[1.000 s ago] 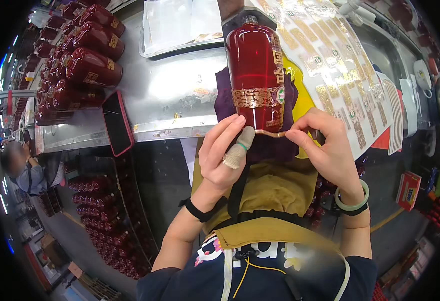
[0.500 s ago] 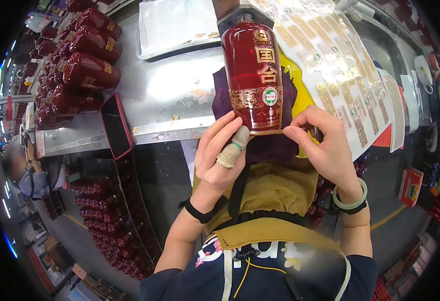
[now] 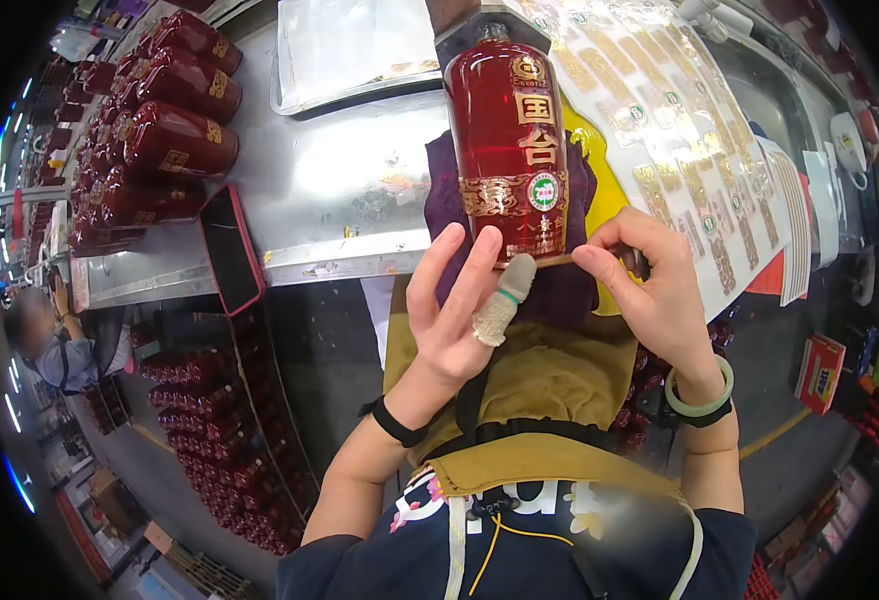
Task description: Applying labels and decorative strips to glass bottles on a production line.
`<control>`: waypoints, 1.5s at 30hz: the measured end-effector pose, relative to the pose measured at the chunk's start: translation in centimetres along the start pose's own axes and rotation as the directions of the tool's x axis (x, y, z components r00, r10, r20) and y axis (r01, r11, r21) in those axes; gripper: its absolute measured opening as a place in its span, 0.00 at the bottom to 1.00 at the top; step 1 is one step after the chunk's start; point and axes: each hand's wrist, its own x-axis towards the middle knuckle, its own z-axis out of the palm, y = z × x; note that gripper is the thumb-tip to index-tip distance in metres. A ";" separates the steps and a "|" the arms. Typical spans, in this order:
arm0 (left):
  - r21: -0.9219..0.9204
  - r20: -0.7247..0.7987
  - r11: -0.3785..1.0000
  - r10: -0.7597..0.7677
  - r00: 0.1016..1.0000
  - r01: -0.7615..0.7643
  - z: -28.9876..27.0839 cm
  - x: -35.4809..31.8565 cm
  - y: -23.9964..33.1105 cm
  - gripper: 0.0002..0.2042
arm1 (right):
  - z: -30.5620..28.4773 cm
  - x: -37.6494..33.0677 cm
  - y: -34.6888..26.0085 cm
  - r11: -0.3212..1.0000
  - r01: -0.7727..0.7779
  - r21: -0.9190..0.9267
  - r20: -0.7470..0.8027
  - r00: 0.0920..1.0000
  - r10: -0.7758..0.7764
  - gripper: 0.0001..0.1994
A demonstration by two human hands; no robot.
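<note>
A dark red glass bottle (image 3: 494,130) with gold lettering and a round green-and-white sticker (image 3: 541,190) lies with its base toward me. Beneath it is a dark purple cloth (image 3: 441,185). My left hand (image 3: 459,305) is open, its fingers extended at the bottle's lower left edge. A grey finger cot with a green band (image 3: 504,300) covers its thumb, whose tip is at the base rim. At the lower right corner of the base, my right hand (image 3: 649,275) is curled closed, thumb near the rim. Whatever its fingers hold, if anything, is hidden.
A large sheet of gold stickers (image 3: 664,130) lies at the right over yellow material (image 3: 599,190). More red bottles (image 3: 179,140) stand at left beside a phone (image 3: 231,250) on the metal table's edge. A tray (image 3: 359,95) sits at the back. Another person (image 3: 64,350) is far left.
My left hand has shifted right along the bottle's base, its fingers spreading and its capped thumb moving toward the base's middle. The bottle has turned slightly; my right hand stays nearly in place.
</note>
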 end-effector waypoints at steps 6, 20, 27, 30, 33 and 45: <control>-0.221 -0.083 0.968 -0.141 0.987 0.119 0.7 0.7 -0.1 0.18 | 0.0 0.0 -0.6 1.000 -0.013 0.022 0.009 1.000 0.012 0.08; -0.285 -0.023 0.870 -0.425 0.905 0.401 0.1 -1.1 0.0 0.19 | 0.6 0.5 -4.4 0.953 0.236 0.192 0.070 0.965 -0.253 0.06; -0.216 -0.065 0.920 -0.347 0.936 0.326 0.1 -0.9 0.1 0.17 | -1.3 -0.8 -3.5 0.993 0.115 -0.006 0.056 0.992 -0.114 0.06; -0.225 -0.056 0.916 -0.351 0.935 0.331 0.1 -0.9 0.1 0.17 | -1.5 -1.0 -2.2 0.996 0.079 -0.037 0.025 0.997 -0.078 0.06; -0.214 -0.065 0.926 -0.331 0.942 0.310 0.3 -1.0 0.0 0.16 | -1.5 -1.0 -1.5 0.993 0.063 -0.095 0.022 0.998 -0.061 0.07; -0.122 -0.087 0.971 -0.215 0.973 0.204 0.6 -1.0 0.0 0.17 | -1.5 -1.0 -1.1 1.000 0.010 -0.024 -0.005 1.000 -0.010 0.07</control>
